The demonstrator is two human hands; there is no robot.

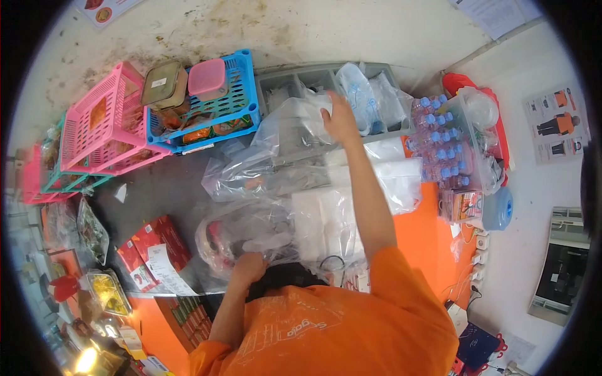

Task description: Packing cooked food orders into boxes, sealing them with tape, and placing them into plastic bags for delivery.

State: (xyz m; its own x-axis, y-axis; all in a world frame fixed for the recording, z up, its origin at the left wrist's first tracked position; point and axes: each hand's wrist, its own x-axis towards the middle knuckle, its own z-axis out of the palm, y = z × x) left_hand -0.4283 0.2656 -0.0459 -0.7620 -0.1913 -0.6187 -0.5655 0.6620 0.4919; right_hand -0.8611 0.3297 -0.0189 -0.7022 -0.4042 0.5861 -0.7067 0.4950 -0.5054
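My right hand (pixel 342 119) is stretched far forward over a grey divided organizer (pixel 301 150), its fingers closed on a thin clear plastic bag (pixel 307 116) there. Close to my body, my left hand (pixel 251 268) is curled at the near edge of another clear plastic bag (pixel 251 229). That bag lies crumpled on the dark tabletop, with something pinkish-red showing at its left side; its contents are blurred by the plastic. Between my arms lie flat stacks of whitish plastic bags (pixel 323 216). More clear bags (pixel 360 94) fill the organizer's right compartments.
Blue (pixel 248 94) and pink (pixel 94 138) baskets stand at the back left, with lidded tubs on the blue one. Water bottles (pixel 439 144) crowd the right beside a clear bin (pixel 480 138). Red boxes with a paper slip (pixel 166 269) lie left. Cables run along the right wall.
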